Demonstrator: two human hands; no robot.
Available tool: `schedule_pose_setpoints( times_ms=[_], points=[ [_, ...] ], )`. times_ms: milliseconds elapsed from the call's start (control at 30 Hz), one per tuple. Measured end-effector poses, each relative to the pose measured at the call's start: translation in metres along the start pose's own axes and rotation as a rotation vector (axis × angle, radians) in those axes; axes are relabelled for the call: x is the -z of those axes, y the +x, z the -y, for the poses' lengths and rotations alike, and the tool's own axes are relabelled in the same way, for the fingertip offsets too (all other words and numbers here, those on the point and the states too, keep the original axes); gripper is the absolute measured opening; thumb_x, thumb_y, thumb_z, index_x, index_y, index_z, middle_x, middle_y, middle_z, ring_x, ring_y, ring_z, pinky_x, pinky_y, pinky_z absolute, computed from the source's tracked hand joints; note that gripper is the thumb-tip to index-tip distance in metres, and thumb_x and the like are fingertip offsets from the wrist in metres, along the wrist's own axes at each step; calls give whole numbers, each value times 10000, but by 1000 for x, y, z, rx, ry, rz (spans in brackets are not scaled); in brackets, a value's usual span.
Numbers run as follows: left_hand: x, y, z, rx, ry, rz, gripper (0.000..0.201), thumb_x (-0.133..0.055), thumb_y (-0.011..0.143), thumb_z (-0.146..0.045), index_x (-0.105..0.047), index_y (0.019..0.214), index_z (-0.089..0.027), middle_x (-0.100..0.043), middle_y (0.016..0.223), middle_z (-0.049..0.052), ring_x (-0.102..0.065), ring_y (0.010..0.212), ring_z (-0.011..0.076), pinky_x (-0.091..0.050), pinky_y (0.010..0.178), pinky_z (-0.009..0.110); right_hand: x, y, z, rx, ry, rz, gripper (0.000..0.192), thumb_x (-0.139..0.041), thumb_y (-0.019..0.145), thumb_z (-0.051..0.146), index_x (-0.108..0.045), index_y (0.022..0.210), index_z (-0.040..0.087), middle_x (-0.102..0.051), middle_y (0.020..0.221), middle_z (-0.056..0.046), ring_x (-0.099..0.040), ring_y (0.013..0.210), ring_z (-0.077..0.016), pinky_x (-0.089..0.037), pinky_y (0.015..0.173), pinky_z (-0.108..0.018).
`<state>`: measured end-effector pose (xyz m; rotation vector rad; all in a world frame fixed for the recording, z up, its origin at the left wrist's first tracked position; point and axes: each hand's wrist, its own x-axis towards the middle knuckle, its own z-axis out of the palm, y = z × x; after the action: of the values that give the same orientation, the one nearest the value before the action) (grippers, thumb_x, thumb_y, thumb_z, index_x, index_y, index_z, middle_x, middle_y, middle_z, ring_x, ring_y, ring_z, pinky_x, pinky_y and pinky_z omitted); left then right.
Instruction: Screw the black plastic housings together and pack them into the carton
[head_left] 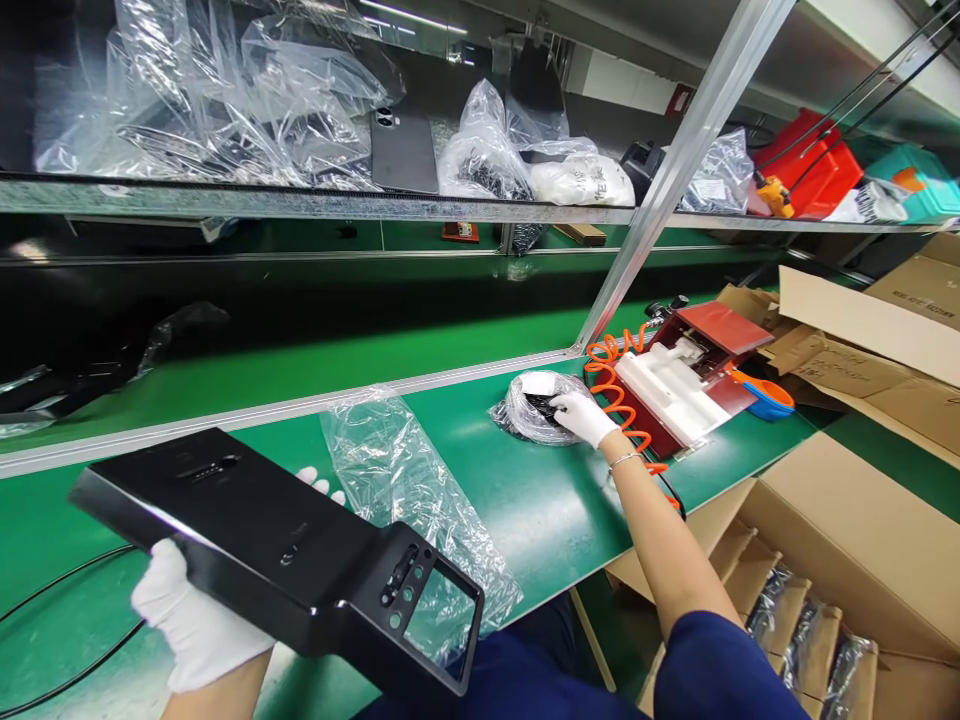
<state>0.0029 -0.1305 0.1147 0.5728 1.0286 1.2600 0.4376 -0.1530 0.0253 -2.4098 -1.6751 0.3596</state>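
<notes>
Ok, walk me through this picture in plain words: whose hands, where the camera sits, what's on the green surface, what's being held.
The camera sits on a person's head, looking down at their own white-gloved hands. The left hand holds a long black plastic panel with a rectangular cut-out. The right hand reaches into a small plastic bag of dark parts. On the green table lie an empty clear bag, a red-and-white fixture and an orange coiled hose. Cardboard boxes stand at the right.

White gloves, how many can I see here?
2. The left hand, gloved in white, grips the black plastic panel near the bench's front edge. The right hand, also gloved, reaches into a clear bag of small parts farther back. None show elsewhere.
</notes>
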Motion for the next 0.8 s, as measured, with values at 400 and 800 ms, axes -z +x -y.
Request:
schedule_pose_setpoints(
  times_ms=[400,800],
  points=[
    [-9,-2,-8,-56,6,-86,582,-453,692,-655,-665,1179,-420,-697,1187,-24,-398,1357,440,-284,1093,733,-9,-16,8,-6,-70,-298,335,-403,946,291,-712,1012,179,-620,1214,-103,-598,1055,-197,-506,911,-302],
    [-14,-1,-6,-60,-27,-67,529,-461,733,-636,-676,1171,-432,-738,1052,-16,-475,1292,432,-236,1127,723,14,-74,28,430,-11,-913,228,-487,891,229,-690,793,193,-718,930,-89,-691,807,-150,-575,708,-282]
  ],
)
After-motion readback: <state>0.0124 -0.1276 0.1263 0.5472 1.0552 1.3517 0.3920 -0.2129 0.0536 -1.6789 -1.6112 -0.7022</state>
